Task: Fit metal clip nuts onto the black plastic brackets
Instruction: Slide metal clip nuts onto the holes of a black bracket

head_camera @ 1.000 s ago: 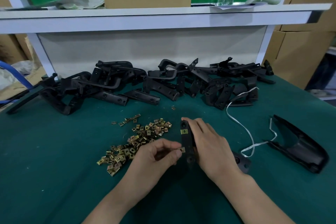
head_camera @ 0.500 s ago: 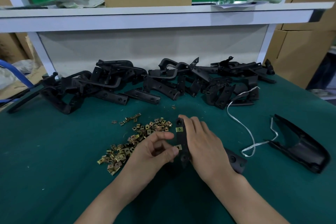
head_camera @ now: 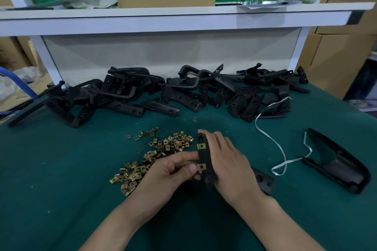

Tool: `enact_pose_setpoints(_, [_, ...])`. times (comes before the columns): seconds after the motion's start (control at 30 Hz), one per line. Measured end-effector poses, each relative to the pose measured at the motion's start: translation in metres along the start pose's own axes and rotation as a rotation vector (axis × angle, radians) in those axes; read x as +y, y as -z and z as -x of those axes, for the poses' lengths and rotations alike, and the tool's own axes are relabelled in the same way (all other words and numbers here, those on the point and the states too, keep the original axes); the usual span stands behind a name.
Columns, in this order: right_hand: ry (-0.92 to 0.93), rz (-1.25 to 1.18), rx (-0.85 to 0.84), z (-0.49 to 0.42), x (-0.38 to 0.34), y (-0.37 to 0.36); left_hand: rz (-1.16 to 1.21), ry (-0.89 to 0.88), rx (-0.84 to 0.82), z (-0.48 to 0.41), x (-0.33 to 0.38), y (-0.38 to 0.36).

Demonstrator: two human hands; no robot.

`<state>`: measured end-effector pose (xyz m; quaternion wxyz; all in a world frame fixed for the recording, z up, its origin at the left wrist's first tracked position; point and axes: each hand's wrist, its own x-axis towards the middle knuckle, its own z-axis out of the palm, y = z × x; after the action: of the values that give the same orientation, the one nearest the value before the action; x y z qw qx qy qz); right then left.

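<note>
1. Lower clip nut [head_camera: 201, 166] had slid further onto the bracket [head_camera: 204, 157] than a second before, with the left hand [head_camera: 173, 171] pinching it between thumb and finger.
2. Right hand [head_camera: 228, 161] had its fingers wrapped round the bracket, just beside the loose nuts [head_camera: 159, 149].
3. Upper clip nut [head_camera: 201, 145] was already on, so this one looked nearly done. The heap of brackets [head_camera: 183, 91] behind still looked bare.

Looked forward and down from head height, close over the green table [head_camera: 51, 179], reaching the white shelf [head_camera: 183, 18] behind.
</note>
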<state>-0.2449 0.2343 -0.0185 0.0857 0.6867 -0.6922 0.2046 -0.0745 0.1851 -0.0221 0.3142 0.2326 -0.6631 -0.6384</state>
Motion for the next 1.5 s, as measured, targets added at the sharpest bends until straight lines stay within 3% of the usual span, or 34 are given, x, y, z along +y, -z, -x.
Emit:
enact_pose_setpoints(0.27, [0.03,0.003,-0.026,0.0,-0.002,-0.001,-0.007,0.034,0.016,-0.001,0.001,-0.001])
enact_pose_setpoints(0.73, [0.068,-0.006,-0.057,-0.001,-0.003,0.001,-0.283,0.019,-0.005,0.0,0.004,-0.001])
enact_pose_setpoints(1.13, [-0.042,0.173,0.024,0.005,-0.009,-0.002,-0.242,-0.038,0.255,0.013,0.01,-0.033])
enact_pose_setpoints(1.3, [-0.185,0.127,0.14,0.022,-0.015,0.017,-0.199,-0.069,0.425,0.023,0.014,-0.075])
enact_pose_setpoints(1.5, [-0.464,-0.041,0.338,0.054,-0.012,0.054,-0.224,-0.106,0.453,0.036,0.029,-0.131])
